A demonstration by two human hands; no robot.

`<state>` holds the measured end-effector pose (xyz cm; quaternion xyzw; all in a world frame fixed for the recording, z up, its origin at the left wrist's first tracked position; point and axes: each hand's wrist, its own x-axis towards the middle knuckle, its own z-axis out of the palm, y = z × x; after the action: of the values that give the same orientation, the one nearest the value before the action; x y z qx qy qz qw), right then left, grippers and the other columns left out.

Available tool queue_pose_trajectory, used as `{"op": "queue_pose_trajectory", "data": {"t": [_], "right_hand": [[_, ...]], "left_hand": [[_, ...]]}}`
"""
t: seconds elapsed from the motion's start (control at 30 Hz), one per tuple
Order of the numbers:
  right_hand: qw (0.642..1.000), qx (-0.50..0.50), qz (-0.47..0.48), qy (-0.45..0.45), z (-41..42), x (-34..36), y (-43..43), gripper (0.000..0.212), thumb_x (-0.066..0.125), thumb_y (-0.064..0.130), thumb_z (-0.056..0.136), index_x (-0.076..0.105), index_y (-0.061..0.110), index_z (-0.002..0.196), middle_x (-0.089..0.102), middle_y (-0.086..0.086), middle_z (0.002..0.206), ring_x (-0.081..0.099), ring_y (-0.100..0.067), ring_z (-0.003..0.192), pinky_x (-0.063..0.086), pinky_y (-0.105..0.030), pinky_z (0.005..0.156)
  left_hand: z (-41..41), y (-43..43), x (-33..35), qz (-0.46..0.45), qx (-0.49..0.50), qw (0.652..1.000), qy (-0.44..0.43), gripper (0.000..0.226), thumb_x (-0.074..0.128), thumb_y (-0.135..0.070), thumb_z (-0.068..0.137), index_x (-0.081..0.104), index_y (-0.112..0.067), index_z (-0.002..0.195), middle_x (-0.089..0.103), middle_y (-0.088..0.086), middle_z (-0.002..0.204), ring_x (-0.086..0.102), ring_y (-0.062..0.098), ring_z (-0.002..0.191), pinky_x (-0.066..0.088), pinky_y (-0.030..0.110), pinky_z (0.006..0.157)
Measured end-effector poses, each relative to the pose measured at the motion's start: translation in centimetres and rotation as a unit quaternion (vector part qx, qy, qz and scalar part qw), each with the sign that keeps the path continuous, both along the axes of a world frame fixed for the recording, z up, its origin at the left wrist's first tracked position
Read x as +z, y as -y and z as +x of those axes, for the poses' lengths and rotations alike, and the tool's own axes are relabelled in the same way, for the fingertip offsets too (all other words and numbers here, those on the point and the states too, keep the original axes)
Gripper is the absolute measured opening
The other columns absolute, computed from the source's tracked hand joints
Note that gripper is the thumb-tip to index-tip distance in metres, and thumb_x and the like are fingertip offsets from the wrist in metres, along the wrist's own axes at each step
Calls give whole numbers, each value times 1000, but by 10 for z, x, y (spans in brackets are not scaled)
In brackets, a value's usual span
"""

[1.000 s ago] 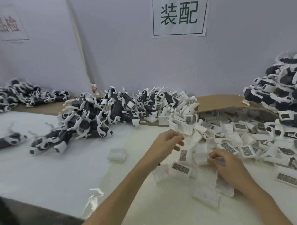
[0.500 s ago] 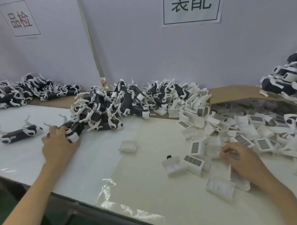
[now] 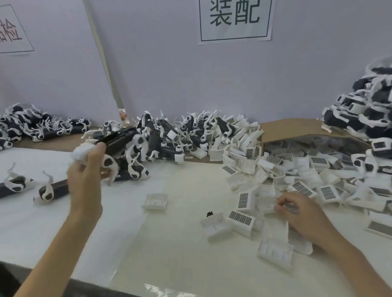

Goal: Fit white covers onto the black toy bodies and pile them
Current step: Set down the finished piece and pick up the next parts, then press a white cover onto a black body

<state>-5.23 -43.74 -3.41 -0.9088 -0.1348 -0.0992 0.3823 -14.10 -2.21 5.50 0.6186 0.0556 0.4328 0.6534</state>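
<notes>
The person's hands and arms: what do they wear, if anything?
The left hand and the right hand are bare: no gloves, no ring that shows. The left forearm and right forearm are bare too: no sleeve, watch or bracelet in view.

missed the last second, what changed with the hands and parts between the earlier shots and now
The left hand left the white covers, swung left to the pile of toy bodies, gripped one black toy body and has raised it off the table. The right hand stayed in the covers, fingers curled round one. The lone cover mid-table and the piles did not move.
</notes>
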Motion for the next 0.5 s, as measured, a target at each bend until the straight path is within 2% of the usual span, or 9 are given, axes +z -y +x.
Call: {"op": "queue_pose_trajectory", "data": {"t": [0.07, 0.13, 0.2, 0.3, 0.37, 0.43, 0.5], "right_hand": [[1000, 0, -4, 3, -1, 1, 0, 19, 73, 18, 89, 65, 29, 77, 66, 10, 93, 60, -5, 96, 43, -26, 80], [1000, -1, -11, 6, -3, 2, -1, 18, 73, 20, 89, 64, 31, 78, 64, 12, 94, 60, -5, 96, 43, -24, 80], [1000, -8, -20, 4, -3, 2, -2, 15, 72, 23, 90, 63, 29, 80, 63, 14, 95, 59, -8, 97, 45, -28, 84], [999, -22, -27, 7, -4, 3, -1, 16, 70, 27, 90, 60, 33, 79, 60, 18, 93, 56, -8, 96, 43, -31, 89], [999, -25, -34, 12, -5, 4, 0, 21, 69, 28, 90, 56, 39, 76, 58, 21, 91, 54, -4, 95, 41, -34, 93], [999, -27, -39, 17, -4, 4, 0, 23, 67, 28, 90, 55, 41, 76, 59, 21, 91, 53, -3, 97, 39, -39, 99], [999, -29, -36, 23, -3, 3, 1, 17, 67, 25, 90, 60, 36, 78, 61, 20, 94, 54, -4, 99, 38, -43, 103]], "left_hand": [[8, 35, 5, -48, -165, 984, -40, 28, 55, -47, 94, 72, -28, 82, 71, -4, 72, 63, 12, 58, 54, 24, 60], [19, 72, 4, -88, -255, 956, -113, 38, 51, -51, 96, 75, -23, 86, 73, 8, 78, 66, 19, 60, 55, 30, 65], [33, 109, -1, -96, -324, 927, -161, 48, 48, -55, 96, 77, -18, 86, 72, 14, 79, 65, 22, 60, 53, 29, 64], [51, 160, -6, -101, -378, 901, -189, 54, 44, -57, 97, 74, -12, 95, 70, 15, 74, 65, 21, 61, 53, 29, 65], [58, 184, -8, -110, -390, 894, -193, 56, 44, -58, 97, 74, -10, 93, 69, 16, 69, 65, 23, 59, 52, 33, 69], [63, 198, -13, -107, -395, 892, -190, 57, 43, -57, 98, 78, -14, 85, 67, 16, 67, 64, 23, 56, 50, 35, 73], [63, 206, -17, -109, -412, 887, -176, 58, 41, -56, 98, 80, -21, 74, 68, 12, 68, 62, 20, 52, 51, 32, 70]]}}
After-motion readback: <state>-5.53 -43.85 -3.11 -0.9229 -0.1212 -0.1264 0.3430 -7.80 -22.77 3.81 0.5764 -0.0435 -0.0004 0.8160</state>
